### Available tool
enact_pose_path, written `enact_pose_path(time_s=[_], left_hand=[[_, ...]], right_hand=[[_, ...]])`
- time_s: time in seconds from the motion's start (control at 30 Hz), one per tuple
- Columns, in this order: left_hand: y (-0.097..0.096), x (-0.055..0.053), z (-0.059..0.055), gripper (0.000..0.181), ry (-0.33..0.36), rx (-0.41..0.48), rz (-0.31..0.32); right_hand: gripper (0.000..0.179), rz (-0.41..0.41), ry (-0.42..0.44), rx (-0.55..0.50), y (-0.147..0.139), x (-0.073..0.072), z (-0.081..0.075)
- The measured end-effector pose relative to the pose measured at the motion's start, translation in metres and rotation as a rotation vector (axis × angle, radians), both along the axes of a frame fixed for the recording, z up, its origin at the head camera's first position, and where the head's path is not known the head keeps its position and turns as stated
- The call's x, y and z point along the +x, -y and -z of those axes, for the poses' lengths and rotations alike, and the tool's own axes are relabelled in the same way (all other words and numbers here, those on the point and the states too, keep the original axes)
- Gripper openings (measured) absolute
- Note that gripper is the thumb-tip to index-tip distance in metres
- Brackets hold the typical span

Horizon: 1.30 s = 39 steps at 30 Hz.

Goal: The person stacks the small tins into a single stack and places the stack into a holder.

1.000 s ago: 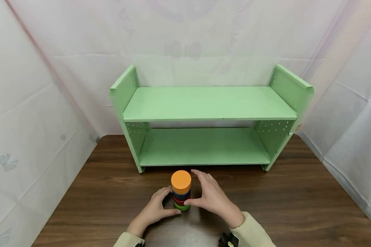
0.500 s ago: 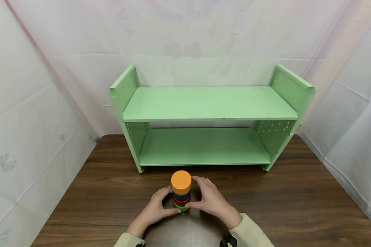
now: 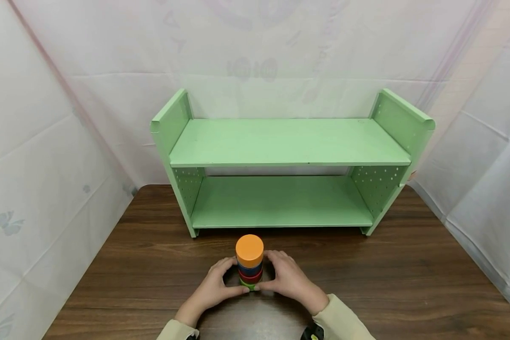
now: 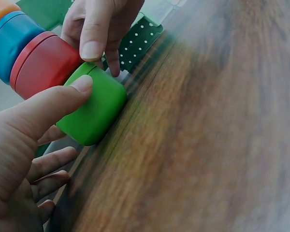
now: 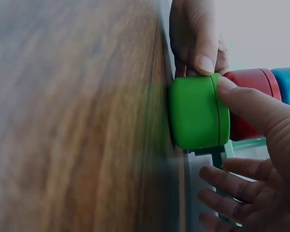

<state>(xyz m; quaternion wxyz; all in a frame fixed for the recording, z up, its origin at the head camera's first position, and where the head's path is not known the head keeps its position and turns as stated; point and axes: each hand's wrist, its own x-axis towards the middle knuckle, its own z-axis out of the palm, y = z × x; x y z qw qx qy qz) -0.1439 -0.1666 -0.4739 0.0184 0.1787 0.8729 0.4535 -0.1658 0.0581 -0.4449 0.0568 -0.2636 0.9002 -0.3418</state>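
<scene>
Several small round lidded containers form an upright stack on the table. The orange container (image 3: 249,250) is on top, then the blue container (image 4: 15,41), the red container (image 4: 46,65) and, lowest, the green container (image 5: 195,113). My left hand (image 3: 214,288) grips the green container from the left, thumb on its near side. From the right, my right hand (image 3: 290,281) holds the same container, its thumb at the lid seam just under the red one. Both thumb tips come close together in front, while the index fingers reach behind the stack, partly hidden.
A green two-tier shelf (image 3: 280,200) with perforated side panels stands behind the stack. The dark wooden table (image 3: 153,274) spreads to both sides. White patterned curtains (image 3: 89,38) hang at the back and along the sides.
My right hand has moved down and in along the stack, its thumb passing from the red container to the green one. The left hand and the stack have stayed in place.
</scene>
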Motion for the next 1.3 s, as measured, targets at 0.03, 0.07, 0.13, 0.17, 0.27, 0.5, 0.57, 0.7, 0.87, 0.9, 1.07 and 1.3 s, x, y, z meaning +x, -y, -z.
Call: enact_pose_path(time_s=[0.03,0.07,0.13,0.17,0.27,0.5,0.57,0.7,0.87,0.9,1.07,1.3], left_hand=[[0.0,0.0001,-0.0003,0.055,-0.008,-0.002,0.003],[-0.0001,0.0003,-0.0008,0.054,-0.016,-0.004,0.006],[-0.0001,0.0008,-0.0014,0.054,-0.027,-0.006,0.012],[0.0,0.001,-0.0018,0.053,-0.03,-0.003,0.016],[0.0,0.0013,-0.0025,0.052,-0.018,0.003,0.02],[-0.0007,0.001,-0.0032,0.054,0.003,0.009,0.02],[-0.0011,0.001,-0.0031,0.054,0.002,0.008,0.018],[-0.0018,0.0016,-0.0028,0.053,0.018,0.028,0.027],[-0.0023,0.003,-0.004,0.053,0.048,0.055,0.041],[-0.0024,0.0032,-0.0042,0.053,0.049,0.054,0.041],[-0.0029,0.0031,-0.0044,0.052,0.035,0.046,0.036],[-0.0028,0.0014,-0.0025,0.049,-0.013,0.013,0.036]], right_hand=[[0.074,-0.004,0.004,0.003,0.0001,0.0,0.0002],[0.072,-0.011,0.008,0.004,0.0001,0.0002,0.0005],[0.07,-0.021,0.014,0.005,0.0,0.0006,0.0009],[0.068,-0.027,0.015,0.002,-0.0001,0.0008,0.0009],[0.064,-0.044,0.012,0.001,-0.0003,0.0009,0.002],[0.052,-0.062,0.01,0.003,-0.0001,-0.0004,0.0044],[0.051,-0.063,0.023,-0.001,0.0003,-0.0004,0.0045],[0.052,-0.056,0.076,-0.018,0.0017,0.0007,0.0046],[0.054,-0.039,0.099,-0.014,0.0034,0.0033,0.0043],[0.053,-0.036,0.097,-0.009,0.0037,0.0038,0.004],[0.053,-0.029,0.089,-0.006,0.0048,0.0058,0.0015],[0.052,-0.029,0.063,-0.004,0.0049,0.0066,0.0003]])
